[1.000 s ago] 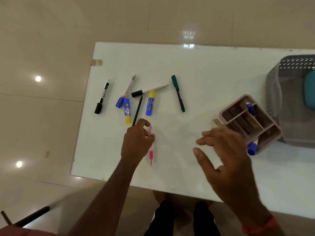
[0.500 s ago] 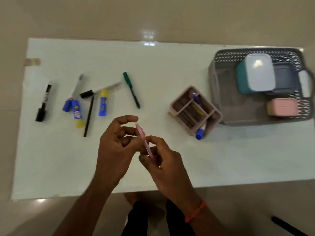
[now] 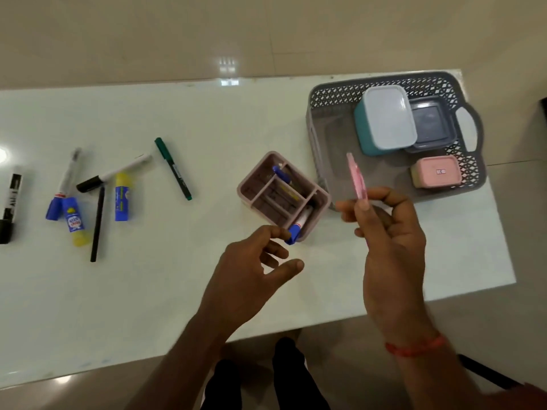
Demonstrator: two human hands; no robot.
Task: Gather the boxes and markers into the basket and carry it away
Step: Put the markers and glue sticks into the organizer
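While the right hand [image 3: 390,232] pinches the pink pen [image 3: 358,180] at its lower barrel — light, stiff, slim — the left hand [image 3: 254,261] hangs open, empty.

Black marker [image 3: 9,202] cut by left edge

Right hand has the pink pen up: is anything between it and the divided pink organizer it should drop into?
Nothing visible blocks it. The right hand holds the pink pen above the table, just right of the pink organizer, whose top is open. The left hand is empty and sits at the organizer's near corner, by a blue-capped marker, not in the path.
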